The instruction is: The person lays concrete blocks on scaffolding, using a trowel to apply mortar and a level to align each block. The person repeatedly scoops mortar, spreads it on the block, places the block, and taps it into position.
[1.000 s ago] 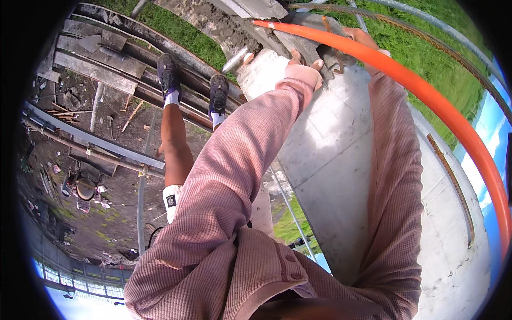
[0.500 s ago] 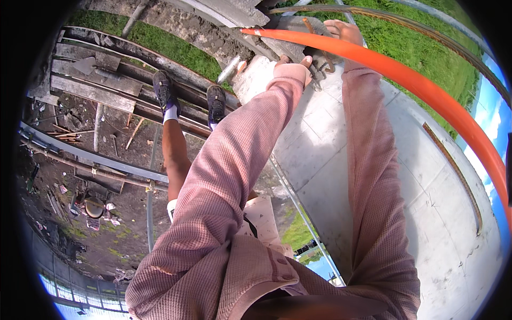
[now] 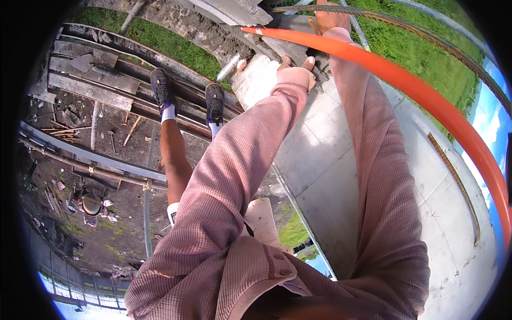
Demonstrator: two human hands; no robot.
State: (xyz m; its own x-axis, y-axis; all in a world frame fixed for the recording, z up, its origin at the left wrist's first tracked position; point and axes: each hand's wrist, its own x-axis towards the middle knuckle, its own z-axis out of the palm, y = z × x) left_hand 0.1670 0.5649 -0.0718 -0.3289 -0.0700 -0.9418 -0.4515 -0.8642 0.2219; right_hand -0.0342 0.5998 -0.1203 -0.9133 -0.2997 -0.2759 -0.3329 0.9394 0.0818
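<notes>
The right hand [image 3: 332, 20] has reached farther beyond the curved orange tube [image 3: 405, 82]; the left hand [image 3: 294, 65] stays by the rough grey concrete block [image 3: 294, 22], at the pale concrete slab [image 3: 322, 154]'s far end. I can't tell whether fingers grip.

On your right, a rusty bar [image 3: 458, 179] lies on the pale slab [image 3: 442, 261], with grass [image 3: 426, 69] and sky [image 3: 488, 128] beyond. On your left are planks [image 3: 90, 91] and dirt [image 3: 128, 213] scattered with sticks [image 3: 65, 132].

Pink sleeves [image 3: 234, 160], dark shoes [image 3: 215, 102], white socks [image 3: 168, 112]
</notes>
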